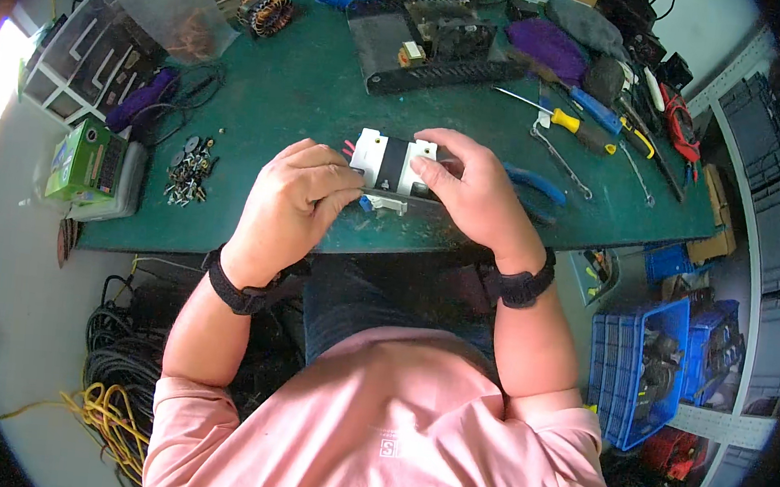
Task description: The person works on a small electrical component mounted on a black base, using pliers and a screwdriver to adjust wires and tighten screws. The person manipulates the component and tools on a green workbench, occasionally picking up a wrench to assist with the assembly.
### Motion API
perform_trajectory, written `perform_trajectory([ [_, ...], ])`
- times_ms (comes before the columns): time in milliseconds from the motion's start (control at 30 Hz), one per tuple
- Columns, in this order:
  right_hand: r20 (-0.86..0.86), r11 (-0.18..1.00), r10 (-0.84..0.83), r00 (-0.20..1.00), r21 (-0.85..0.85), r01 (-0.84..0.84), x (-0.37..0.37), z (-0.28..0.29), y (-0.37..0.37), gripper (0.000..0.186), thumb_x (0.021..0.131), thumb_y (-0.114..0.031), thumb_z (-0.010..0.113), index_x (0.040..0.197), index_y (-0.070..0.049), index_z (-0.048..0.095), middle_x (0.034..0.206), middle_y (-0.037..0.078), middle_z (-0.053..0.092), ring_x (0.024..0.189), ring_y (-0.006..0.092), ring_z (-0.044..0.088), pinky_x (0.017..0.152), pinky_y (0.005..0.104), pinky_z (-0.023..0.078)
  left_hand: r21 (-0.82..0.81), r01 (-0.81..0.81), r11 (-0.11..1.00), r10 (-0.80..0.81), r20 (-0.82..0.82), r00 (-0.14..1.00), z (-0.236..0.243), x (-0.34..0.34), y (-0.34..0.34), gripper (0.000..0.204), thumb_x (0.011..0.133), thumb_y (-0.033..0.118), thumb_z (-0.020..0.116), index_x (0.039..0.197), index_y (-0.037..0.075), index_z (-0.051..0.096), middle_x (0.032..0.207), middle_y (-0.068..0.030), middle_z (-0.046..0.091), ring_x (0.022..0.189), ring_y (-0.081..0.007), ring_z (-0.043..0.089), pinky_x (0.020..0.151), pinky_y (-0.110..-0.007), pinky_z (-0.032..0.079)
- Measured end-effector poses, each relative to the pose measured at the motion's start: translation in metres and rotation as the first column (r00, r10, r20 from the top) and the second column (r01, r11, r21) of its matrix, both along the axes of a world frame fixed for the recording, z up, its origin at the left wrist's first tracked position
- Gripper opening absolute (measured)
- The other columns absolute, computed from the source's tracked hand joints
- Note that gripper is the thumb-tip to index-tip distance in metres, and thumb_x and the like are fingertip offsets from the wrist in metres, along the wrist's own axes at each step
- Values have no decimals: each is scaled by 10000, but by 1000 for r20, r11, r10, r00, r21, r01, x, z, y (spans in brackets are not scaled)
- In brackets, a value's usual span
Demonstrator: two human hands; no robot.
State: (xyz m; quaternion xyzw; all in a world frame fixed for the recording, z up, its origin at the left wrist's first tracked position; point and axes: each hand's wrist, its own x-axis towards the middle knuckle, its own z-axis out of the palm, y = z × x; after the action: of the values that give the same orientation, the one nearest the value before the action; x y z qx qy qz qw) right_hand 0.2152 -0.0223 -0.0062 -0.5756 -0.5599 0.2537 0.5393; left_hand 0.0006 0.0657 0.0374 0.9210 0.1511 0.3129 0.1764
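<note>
Between my two hands is a white, box-shaped electrical part (pixel 369 154) with a black band across its middle, held just over the green workbench near its front edge. My left hand (pixel 295 189) is closed at the part's left end, thumb and fingers pinched by its lower corner. Around the right end wraps my right hand (pixel 476 188), its thumb resting on the white top. Red wire ends show at the part's left side, and a smaller white and blue piece (pixel 384 203) sticks out below its near edge. Blue-handled pliers (pixel 539 187) lie beside my right hand.
A pile of screws (pixel 190 170) and a green box (pixel 81 165) are on the left of the workbench (pixel 282 95). An opened black device (pixel 380 43) stands at the back. A yellow-handled screwdriver (pixel 565 121) and wrenches (pixel 560 158) lie at right. Blue crates (pixel 634 367) stand below.
</note>
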Motion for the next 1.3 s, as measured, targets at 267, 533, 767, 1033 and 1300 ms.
perform_trajectory([
  [267, -88, 998, 41, 995, -52, -45, 0, 2, 6, 309, 904, -176, 681, 1116, 41, 621, 929, 166, 688, 826, 200, 658, 758, 338, 522, -6, -5, 1000, 5, 28, 1000, -2, 1, 1, 127, 744, 35, 746, 864, 18, 709, 854, -118, 682, 795, -300, 632, 736, -380, 496],
  [533, -104, 992, 93, 990, -71, -101, -10, 14, -6, 308, 849, -105, 720, 1113, 22, 625, 928, 120, 674, 782, 169, 619, 722, 315, 514, 31, 12, 999, -13, 51, 999, -13, -18, -17, 145, 727, 25, 751, 869, 31, 719, 849, -115, 672, 794, -294, 627, 726, -378, 505],
  [767, -101, 989, 107, 989, -88, -116, -15, 16, -10, 298, 847, -107, 721, 1091, 42, 636, 865, 109, 666, 733, 142, 593, 683, 301, 500, 81, 6, 997, -16, 124, 992, -27, -26, -28, 170, 710, 28, 765, 874, 42, 726, 849, -80, 661, 798, -270, 622, 733, -380, 510],
  [1033, -107, 995, 53, 993, -76, -61, -23, 18, -13, 285, 873, -141, 704, 1079, 50, 659, 836, 94, 672, 719, 115, 593, 655, 287, 493, 86, 8, 996, -18, 114, 993, -27, -27, -28, 173, 706, 33, 766, 875, 49, 727, 861, -77, 672, 825, -271, 629, 761, -384, 504],
  [1300, -153, 999, 30, 988, -35, -36, -26, 13, -13, 266, 886, -145, 704, 1076, 38, 670, 841, 81, 683, 708, 103, 595, 643, 273, 493, 85, 16, 996, -26, 113, 993, -26, -26, -28, 173, 710, 22, 759, 876, 52, 718, 854, -76, 666, 819, -270, 624, 762, -383, 502],
])
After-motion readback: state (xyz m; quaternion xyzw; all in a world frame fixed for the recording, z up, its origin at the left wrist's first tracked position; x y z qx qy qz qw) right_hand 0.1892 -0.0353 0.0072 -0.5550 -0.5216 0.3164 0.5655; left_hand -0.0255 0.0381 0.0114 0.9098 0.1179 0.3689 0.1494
